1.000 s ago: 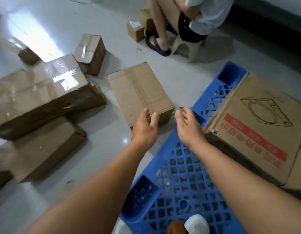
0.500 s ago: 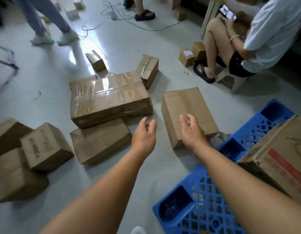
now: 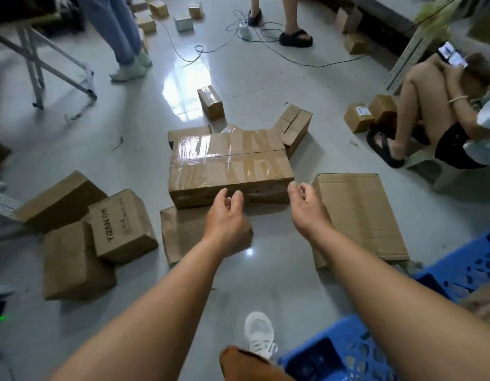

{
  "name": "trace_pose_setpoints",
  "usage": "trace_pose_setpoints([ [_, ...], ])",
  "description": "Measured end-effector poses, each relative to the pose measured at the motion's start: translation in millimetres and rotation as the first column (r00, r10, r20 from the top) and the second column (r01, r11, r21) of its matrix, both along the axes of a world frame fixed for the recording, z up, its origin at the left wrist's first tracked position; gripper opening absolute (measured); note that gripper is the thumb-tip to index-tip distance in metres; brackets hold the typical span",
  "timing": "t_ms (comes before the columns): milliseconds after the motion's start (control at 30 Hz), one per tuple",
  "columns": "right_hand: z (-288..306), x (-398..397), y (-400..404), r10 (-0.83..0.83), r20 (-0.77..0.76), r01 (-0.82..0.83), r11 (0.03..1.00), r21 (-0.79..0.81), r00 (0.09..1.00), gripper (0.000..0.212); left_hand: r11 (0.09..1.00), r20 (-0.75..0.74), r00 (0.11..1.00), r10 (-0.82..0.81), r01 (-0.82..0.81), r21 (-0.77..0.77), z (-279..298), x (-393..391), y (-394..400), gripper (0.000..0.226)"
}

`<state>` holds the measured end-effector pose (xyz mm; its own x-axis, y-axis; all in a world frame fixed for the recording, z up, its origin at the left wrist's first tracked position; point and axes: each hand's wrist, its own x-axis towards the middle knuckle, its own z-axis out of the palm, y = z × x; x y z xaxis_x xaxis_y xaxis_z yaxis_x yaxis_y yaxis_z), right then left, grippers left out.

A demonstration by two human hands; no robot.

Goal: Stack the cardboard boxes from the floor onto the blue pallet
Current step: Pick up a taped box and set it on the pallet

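Both bare forearms extended forward and down over the floor (image 3: 265,86), roughly parallel, palms turned inward toward each other.

Left hand (image 3: 224,218): fingers loosely curled and slightly apart, thumb raised, nothing held. Positioned above the flat box (image 3: 183,232) lying on the floor; contact with it cannot be determined.

Right hand (image 3: 307,209): fingers relaxed, slightly spread, thumb separated, nothing held. Positioned between the taped box (image 3: 227,163) and the plain box (image 3: 359,213), fingertips near the taped box's front right corner, not visibly touching.

Taped box: large, wrapped in clear tape, resting flat at the centre of the floor, directly ahead of both hands. Plain box: just to its right, lying flat. Flat box: against the front face of the taped box, partly covered by the left hand.

Printed box (image 3: 120,224): tilted, toward the left edge of the floor, leaning among further brown boxes. Smaller boxes scattered toward the far edge.

Blue pallet (image 3: 458,268): at the near right corner of the floor, lattice top partly visible, cut by the frame edge.

White shoe (image 3: 259,334): on the floor between the forearms, just beside the pallet.

Seated person (image 3: 441,116) at the right edge; two standing persons' legs at the far edge.
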<state>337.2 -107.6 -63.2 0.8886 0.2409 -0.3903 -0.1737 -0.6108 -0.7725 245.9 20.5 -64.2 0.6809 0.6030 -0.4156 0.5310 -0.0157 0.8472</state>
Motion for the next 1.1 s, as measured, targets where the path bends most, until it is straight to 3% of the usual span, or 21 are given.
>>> trace_pose_setpoints([
  [333, -36.3, 96.6, 104.4, 0.088, -0.066, -0.086, 0.995, 0.040, 0.994, 0.060, 0.993, -0.156, 0.983, 0.096, -0.085, 0.077, -33.5, 69.8, 94.9, 0.060],
  [533, -80.1, 176.7, 155.5, 0.108, -0.137, -0.112, 0.993, -0.026, 0.985, 0.060, 0.983, -0.262, 0.948, 0.181, -0.175, 0.047, -69.2, 151.3, 140.6, 0.060],
  [767, -112.5, 238.4, 207.0, 0.144, -0.149, -0.158, 0.983, -0.090, 0.978, 0.058, 0.973, -0.308, 0.922, 0.232, -0.220, 0.076, -118.0, 192.1, 213.1, 0.063],
  [1100, -170.2, 282.2, 256.6, 0.039, -0.200, -0.079, 0.977, -0.196, 0.979, 0.065, 0.978, -0.383, 0.900, 0.207, -0.195, 0.072, -179.4, 211.1, 292.3, 0.064],
])
